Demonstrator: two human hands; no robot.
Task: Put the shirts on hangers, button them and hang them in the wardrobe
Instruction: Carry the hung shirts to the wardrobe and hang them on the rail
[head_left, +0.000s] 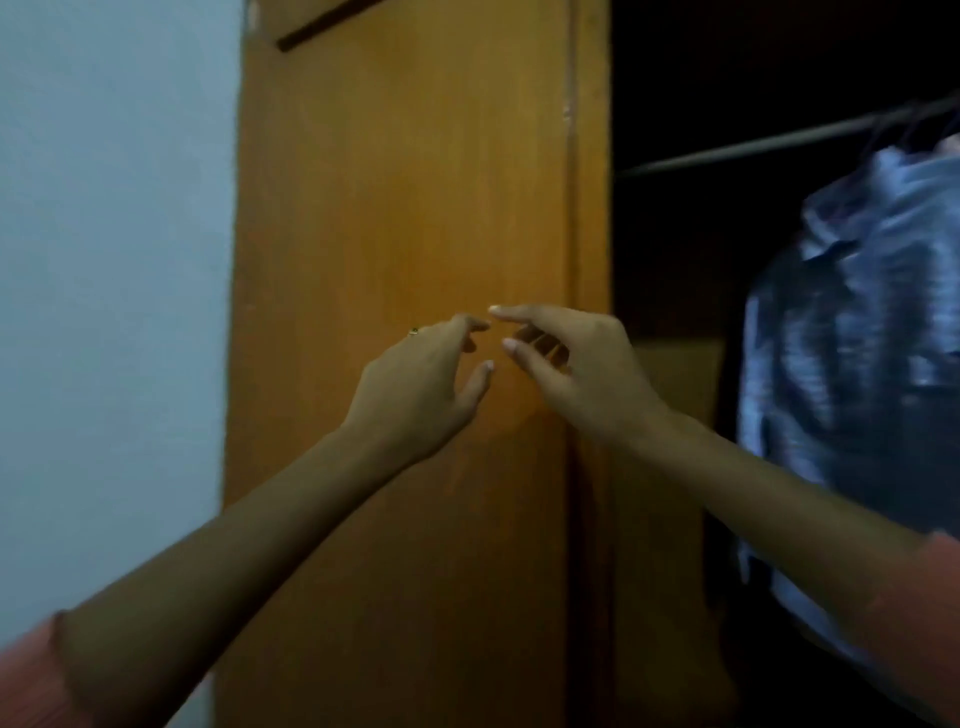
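- Head view: the person's left hand (423, 371) is raised at the centre of the frame in front of an orange-brown wardrobe door (405, 208). Its fingers are loosely bent, the thumb apart from them, and it holds nothing. A small ring (413, 331) shows on one finger at the hand's upper left.
- The right hand (576, 364) is just to the right of it, at the same height. The forefinger is stretched out toward the left, the other fingers are bent beneath it, and the thumb is spread below. It also holds nothing. The fingertips of the two hands are near each other but do not touch.
- Both forearms come up from the bottom corners of the frame, with a pink sleeve (31, 680) at the lower left and another at the lower right edge.
- The wardrobe stands open on the right side of the frame, its inside dark. A metal rail (769, 140) slants across the upper right, rising toward the right edge.
- A blue shirt (852, 364) hangs from that rail at the right edge of the frame. Its long axis runs down, collar at the top and hem toward the bottom. It is blurred, so whether it is buttoned cannot be told.
- A pale blue wall (114, 260) fills the left side of the frame, beside the door.
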